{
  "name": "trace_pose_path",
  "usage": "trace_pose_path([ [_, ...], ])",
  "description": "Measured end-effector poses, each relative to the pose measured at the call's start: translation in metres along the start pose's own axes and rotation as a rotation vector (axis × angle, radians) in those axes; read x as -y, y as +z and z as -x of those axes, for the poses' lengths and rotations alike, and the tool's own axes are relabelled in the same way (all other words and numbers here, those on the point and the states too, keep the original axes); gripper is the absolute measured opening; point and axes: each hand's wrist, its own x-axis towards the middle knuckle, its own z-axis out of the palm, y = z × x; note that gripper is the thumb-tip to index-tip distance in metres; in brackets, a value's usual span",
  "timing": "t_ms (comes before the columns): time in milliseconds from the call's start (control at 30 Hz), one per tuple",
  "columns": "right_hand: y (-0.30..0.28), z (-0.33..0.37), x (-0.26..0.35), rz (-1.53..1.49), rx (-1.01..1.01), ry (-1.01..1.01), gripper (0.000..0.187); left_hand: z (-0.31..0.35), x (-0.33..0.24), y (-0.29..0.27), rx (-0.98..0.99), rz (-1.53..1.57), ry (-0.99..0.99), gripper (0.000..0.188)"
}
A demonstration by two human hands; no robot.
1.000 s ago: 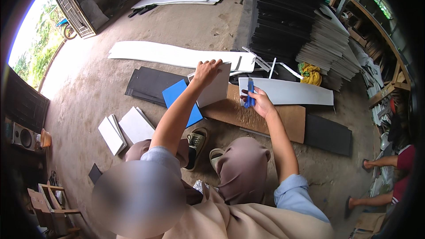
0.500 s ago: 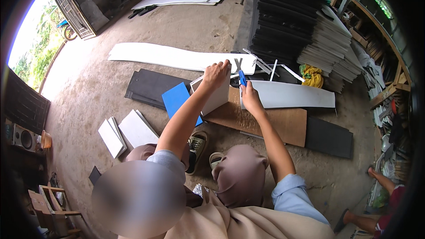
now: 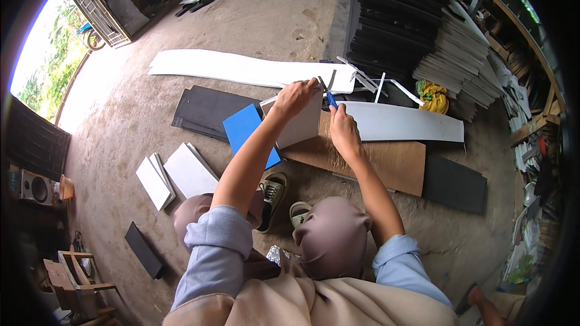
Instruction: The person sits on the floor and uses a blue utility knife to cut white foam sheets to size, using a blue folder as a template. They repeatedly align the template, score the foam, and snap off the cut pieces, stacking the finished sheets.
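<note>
My left hand is closed over the top edge of an upright white panel. The panel stands on a brown board on the floor. My right hand grips a blue-handled knife, its dark blade tilted up and left to the panel's top right corner, close to my left fingertips. Whether the blade touches the panel I cannot tell. A blue sheet lies beside the panel, partly behind my left forearm.
Long white sheets and a curved white panel lie beyond my hands. Dark boards are at the left. Tall stacks of black sheets stand far right, near a yellow cloth. Small white panels lie near my foot.
The knife blade has swung left to the panel's corner beside my left fingers. My left hand stays on the panel. The person at the lower right has moved mostly out of view.
</note>
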Motion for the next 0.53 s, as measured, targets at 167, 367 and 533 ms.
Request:
trace_pose_path([
  [167,0.002,0.002,-0.004,0.019,0.001,-0.005,0.032,-0.002,-0.005,-0.003,-0.010,-0.002,-0.012,0.021],
  [367,0.003,0.006,0.003,-0.015,-0.011,0.027,0.029,-0.001,-0.006,-0.006,-0.004,0.025,-0.029,0.021],
  [533,0.015,0.001,0.000,0.160,0.062,-0.003,0.041,-0.001,-0.008,-0.004,0.083,0.118,-0.024,0.021],
])
